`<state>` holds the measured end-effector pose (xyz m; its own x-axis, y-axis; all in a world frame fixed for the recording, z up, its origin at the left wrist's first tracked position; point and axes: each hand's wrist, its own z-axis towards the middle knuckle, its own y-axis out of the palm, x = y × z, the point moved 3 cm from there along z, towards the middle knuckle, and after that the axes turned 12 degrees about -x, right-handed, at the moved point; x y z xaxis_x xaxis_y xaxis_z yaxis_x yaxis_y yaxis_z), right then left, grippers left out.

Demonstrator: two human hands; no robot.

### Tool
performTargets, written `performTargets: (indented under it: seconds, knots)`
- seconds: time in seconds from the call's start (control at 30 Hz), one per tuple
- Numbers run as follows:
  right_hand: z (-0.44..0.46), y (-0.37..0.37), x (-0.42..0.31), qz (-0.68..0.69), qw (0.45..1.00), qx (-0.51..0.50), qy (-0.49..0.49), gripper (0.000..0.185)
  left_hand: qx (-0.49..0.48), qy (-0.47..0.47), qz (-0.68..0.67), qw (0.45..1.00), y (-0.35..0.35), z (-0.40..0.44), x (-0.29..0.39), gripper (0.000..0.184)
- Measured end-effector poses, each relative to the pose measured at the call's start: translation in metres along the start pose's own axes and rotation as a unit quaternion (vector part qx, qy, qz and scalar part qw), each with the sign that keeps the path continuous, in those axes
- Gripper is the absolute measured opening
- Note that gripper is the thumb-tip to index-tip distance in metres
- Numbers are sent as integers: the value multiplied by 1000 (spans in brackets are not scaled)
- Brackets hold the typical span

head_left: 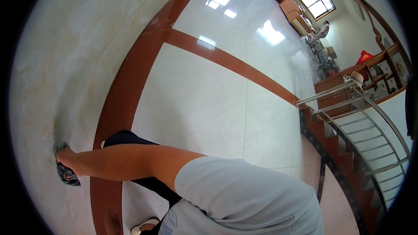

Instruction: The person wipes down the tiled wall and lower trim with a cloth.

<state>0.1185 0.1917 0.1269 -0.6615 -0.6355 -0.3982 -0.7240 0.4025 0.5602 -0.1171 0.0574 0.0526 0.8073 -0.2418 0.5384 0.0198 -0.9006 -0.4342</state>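
My right arm, in a light grey sleeve, reaches across to the left. At its end my right hand (pixel 66 156) is closed on a dark patterned cloth (pixel 69 175), which bunches out on both sides of the fingers. The cloth lies against a pale marbled tile surface (pixel 52 82). Low in the picture, a dim brown shape over the red-brown strip looks like my left hand (pixel 112 223); its fingers do not show clearly. My dark trousers and a light shoe (pixel 146 225) show beneath the arm.
A red-brown border strip (pixel 130 74) runs between glossy pale tiles. Stairs (pixel 344 159) with a metal railing (pixel 379 135) descend at the right. Farther off are a wooden shelf unit (pixel 383 76), a sofa (pixel 292 11), a window and a person (pixel 320 34); another dark figure sits behind.
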Motion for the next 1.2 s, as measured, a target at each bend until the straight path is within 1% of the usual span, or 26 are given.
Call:
performTargets:
  seconds: [0.03, 0.2, 0.3, 0.4, 0.7, 0.8, 0.9, 0.93, 1.03, 1.13, 1.2]
  knots:
    - [2, 1, 1, -2, 1000, 8, 1, 52, 2, -1, 0, 1000, 0, -2, 0, 49]
    - [13, 1, 2, 9, 1000, -18, 14, 51, 15, -1, -3, 1000, -2, -8, 12, 50]
    - [22, 1, 3, 6, 1000, -24, 14, 50, 26, -34, 30, 999, 0, -8, 7, 50]
    - [23, 1, 4, -3, 1000, -8, 18, 48, 46, 10, 40, 998, 2, -5, 0, 49]
    - [37, 1, 8, -1, 1000, -21, 10, 43, 73, 33, 71, 994, 5, -3, -6, 48]
    - [29, 1, 6, 7, 1000, -29, 7, 42, 56, 12, 55, 997, 5, -1, -9, 49]
    - [21, 0, 3, 11, 999, -41, -1, 44, 46, 3, -21, 999, -4, -13, 27, 49]
    - [20, 0, 3, 12, 999, -45, -3, 45, 49, 8, -10, 999, -5, -13, 27, 50]
    - [32, 1, 5, -13, 1000, -9, -7, 49, 50, 17, 19, 998, -4, -12, 20, 50]
    - [24, 1, 4, -5, 1000, 2, -21, 49, 40, 13, 31, 999, -3, -11, 14, 50]
    - [24, 2, 4, 8, 1000, -14, -10, 51, 39, 15, 28, 999, -3, -7, 17, 48]
